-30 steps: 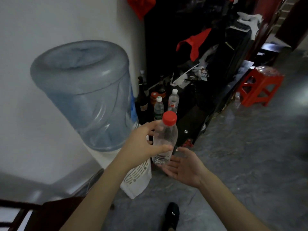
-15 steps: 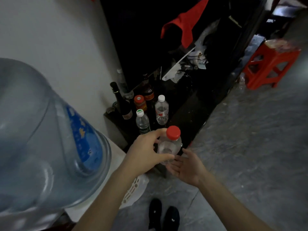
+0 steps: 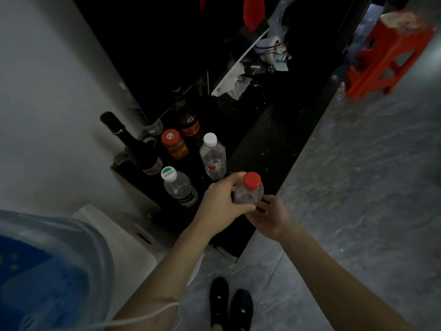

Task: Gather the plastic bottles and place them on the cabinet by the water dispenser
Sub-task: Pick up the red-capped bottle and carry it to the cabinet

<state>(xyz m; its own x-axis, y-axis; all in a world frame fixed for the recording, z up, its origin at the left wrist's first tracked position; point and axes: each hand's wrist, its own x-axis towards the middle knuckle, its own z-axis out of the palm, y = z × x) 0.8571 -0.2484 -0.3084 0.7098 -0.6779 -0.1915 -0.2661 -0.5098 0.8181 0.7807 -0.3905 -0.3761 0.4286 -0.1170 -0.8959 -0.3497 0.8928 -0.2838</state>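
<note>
Bottles [image 3: 213, 156] crowd cabinet [image 3: 269, 149] beside left hand [image 3: 220, 207] gripping red-capped bottle [image 3: 249, 191].

A dark wine bottle [image 3: 133, 144] stands beside a red-lidded jar [image 3: 173, 144]; a red stool [image 3: 391, 51] sits well apart.

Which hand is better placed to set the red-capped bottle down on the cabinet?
Left. The left hand already grips the red-capped bottle above the cabinet, beside the white-capped bottle. The right hand only waits open underneath.
</note>
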